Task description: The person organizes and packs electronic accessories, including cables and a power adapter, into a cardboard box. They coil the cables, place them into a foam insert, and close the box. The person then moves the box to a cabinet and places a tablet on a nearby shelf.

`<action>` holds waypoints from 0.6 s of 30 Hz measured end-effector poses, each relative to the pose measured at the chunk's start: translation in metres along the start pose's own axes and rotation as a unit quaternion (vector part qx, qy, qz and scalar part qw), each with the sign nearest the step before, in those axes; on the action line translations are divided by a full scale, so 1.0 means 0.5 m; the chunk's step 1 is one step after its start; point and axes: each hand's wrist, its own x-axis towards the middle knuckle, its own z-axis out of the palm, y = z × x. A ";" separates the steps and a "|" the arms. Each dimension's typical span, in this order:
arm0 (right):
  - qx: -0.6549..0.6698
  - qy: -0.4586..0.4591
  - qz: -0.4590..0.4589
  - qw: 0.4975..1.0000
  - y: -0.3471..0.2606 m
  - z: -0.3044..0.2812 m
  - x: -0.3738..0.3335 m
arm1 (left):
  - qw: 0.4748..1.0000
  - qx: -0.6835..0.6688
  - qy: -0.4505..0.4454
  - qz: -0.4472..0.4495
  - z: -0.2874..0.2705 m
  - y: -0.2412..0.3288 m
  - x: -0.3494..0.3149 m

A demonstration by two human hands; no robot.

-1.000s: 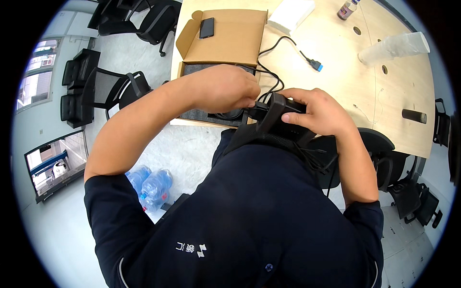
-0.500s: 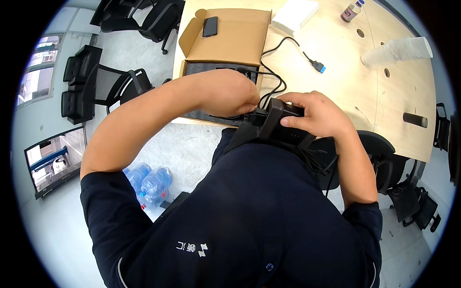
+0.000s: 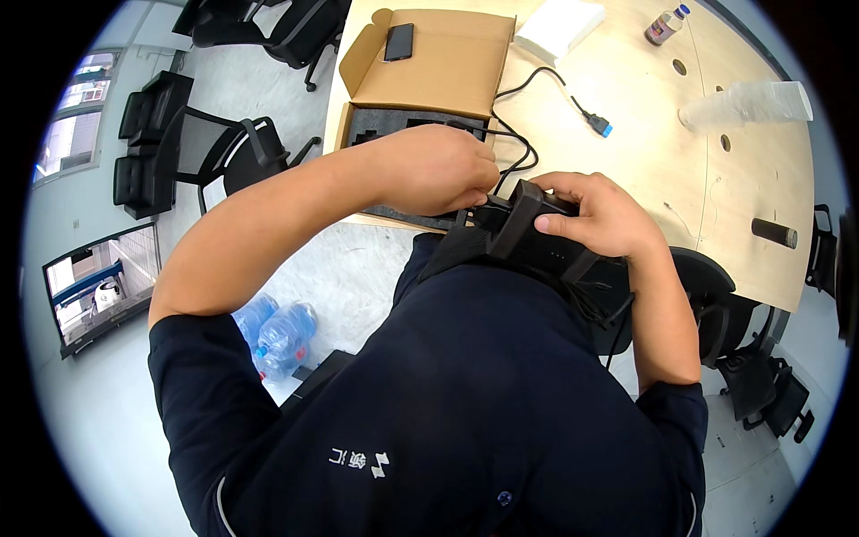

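Note:
A black box-shaped device (image 3: 557, 249) with a raised frame rests against my waist. My right hand (image 3: 601, 215) grips its right side, thumb on the near face and fingers over the top. At the device's left end, my left hand (image 3: 445, 170) is closed in a pinch with its knuckles up. Whatever sits between those fingertips is small, dark and mostly hidden. A black cable (image 3: 519, 134) loops across the table just beyond the device, and one end carries a blue-tipped plug (image 3: 601, 125). Where its other end goes, my left hand and the device hide.
Beyond my left arm lies an open cardboard box (image 3: 447, 76) with dark foam inside and a phone (image 3: 399, 41) on its lid. The table also holds a white packet (image 3: 559, 29), a bottle (image 3: 667, 25), stacked clear cups (image 3: 747, 105) and a dark cylinder (image 3: 774, 233).
The left hand has shifted slightly right and keeps its pinch at the device's end. The right hand still grips the device. The whole view has moved a little.

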 end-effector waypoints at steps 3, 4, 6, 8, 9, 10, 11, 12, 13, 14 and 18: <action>0.036 0.033 -0.029 0.998 0.025 0.008 0.001 | 0.998 -0.022 0.035 -0.051 -0.004 0.002 -0.004; 0.055 0.061 -0.020 0.996 0.029 0.006 0.001 | 0.990 -0.023 0.121 -0.062 -0.007 0.006 -0.007; 0.093 0.118 -0.001 0.989 0.036 0.002 -0.001 | 0.954 -0.026 0.288 -0.082 -0.013 0.021 -0.024; 0.134 0.155 0.006 0.979 0.039 0.000 -0.001 | 0.895 -0.156 0.330 -0.255 0.012 0.029 -0.046; 0.179 0.172 -0.009 0.969 0.033 0.005 -0.001 | 0.859 -0.251 0.345 -0.283 0.049 0.008 -0.040; 0.224 0.183 -0.022 0.957 0.029 0.010 -0.001 | 0.811 -0.346 0.355 -0.311 0.088 -0.005 -0.029; 0.213 0.187 -0.022 0.959 0.027 0.011 -0.001 | 0.787 -0.390 0.373 -0.299 0.104 0.006 -0.005; 0.201 0.190 -0.021 0.961 0.025 0.012 0.000 | 0.768 -0.426 0.382 -0.288 0.119 0.016 0.011; 0.188 0.194 -0.019 0.963 0.022 0.012 -0.001 | 0.751 -0.443 0.388 -0.298 0.122 0.020 0.026; 0.190 0.193 -0.014 0.963 0.018 0.013 -0.003 | 0.733 -0.461 0.394 -0.309 0.122 0.022 0.034; 0.175 0.188 -0.009 0.967 0.017 0.010 0.003 | 0.722 -0.482 0.408 -0.283 0.119 0.011 0.033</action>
